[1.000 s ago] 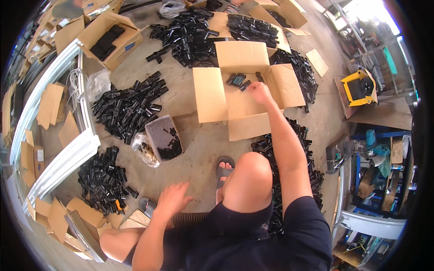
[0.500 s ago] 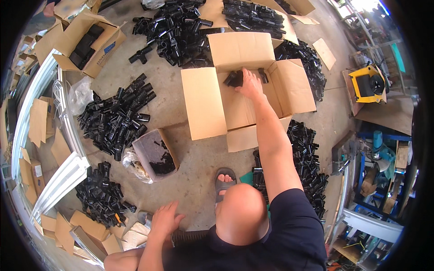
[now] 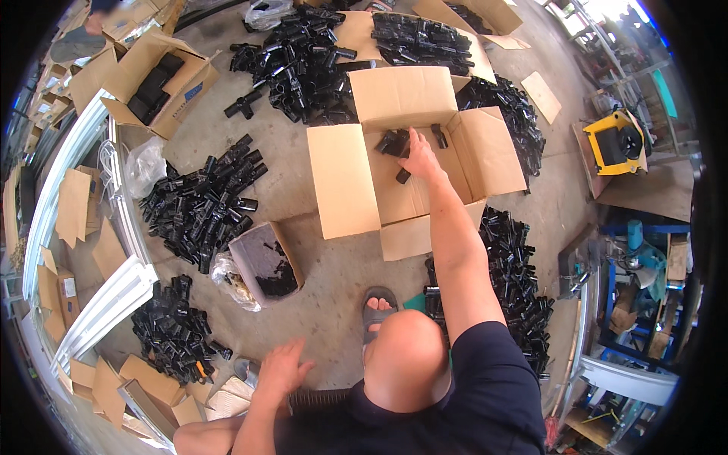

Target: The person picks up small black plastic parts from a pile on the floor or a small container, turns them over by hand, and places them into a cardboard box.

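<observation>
My right hand (image 3: pixel 422 159) reaches down into an open cardboard box (image 3: pixel 390 199). Its fingers are around a black pipe fitting (image 3: pixel 403 176), whose end sticks out below the palm; the rest is hidden. Touching or close to the fingertips lie more black fittings (image 3: pixel 390 142) on the box bottom. Another small black fitting (image 3: pixel 439 136) rests near the far wall, right of the hand. Low on the left, my left hand (image 3: pixel 282 368) hovers near my leg with fingers apart and nothing in it.
Heaps of black fittings cover the floor: left (image 3: pixel 201 201), lower left (image 3: pixel 174 330), far side (image 3: pixel 299 61) and right (image 3: pixel 516 280). A grey-lined carton (image 3: pixel 241 265) stands left of the box. White metal profiles (image 3: pixel 106 303) run along the left; a yellow machine (image 3: pixel 616 144) stands right.
My right hand has shifted slightly toward me and turned inside the box, and a fitting's end now shows beneath it. My left hand stays nearly where it was.
</observation>
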A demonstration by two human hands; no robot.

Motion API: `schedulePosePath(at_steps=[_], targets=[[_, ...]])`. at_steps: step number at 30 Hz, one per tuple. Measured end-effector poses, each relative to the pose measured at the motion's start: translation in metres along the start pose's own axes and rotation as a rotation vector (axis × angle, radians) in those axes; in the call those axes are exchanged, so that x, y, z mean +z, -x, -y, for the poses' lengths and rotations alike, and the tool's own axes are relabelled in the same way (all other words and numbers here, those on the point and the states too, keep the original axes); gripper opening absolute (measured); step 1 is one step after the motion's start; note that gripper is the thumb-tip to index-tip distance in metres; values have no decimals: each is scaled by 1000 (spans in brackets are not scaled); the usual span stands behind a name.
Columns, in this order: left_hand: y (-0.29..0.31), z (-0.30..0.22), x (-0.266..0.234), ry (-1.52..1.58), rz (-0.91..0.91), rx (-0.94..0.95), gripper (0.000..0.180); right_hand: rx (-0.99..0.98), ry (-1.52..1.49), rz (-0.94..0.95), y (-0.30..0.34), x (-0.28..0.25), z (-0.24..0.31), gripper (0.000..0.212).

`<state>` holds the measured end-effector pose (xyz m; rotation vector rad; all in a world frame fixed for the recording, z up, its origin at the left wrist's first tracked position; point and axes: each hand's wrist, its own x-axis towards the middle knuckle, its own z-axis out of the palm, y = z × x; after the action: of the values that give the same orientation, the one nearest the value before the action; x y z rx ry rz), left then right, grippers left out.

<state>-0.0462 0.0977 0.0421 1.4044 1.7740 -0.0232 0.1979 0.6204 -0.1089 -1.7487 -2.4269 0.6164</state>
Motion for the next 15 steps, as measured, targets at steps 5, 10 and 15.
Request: schedulePosePath(at_steps=[5,10,15], targets=[[8,6,7,8,43,-11,58,39,15,12,-6,4,17,103],[9,3,4,-7,69,-48,57,103,-14,-29,-3,6,6,92],[11,-1,1,14,-50,-9,54,126,-126,-93,21,-16,-3,92]])
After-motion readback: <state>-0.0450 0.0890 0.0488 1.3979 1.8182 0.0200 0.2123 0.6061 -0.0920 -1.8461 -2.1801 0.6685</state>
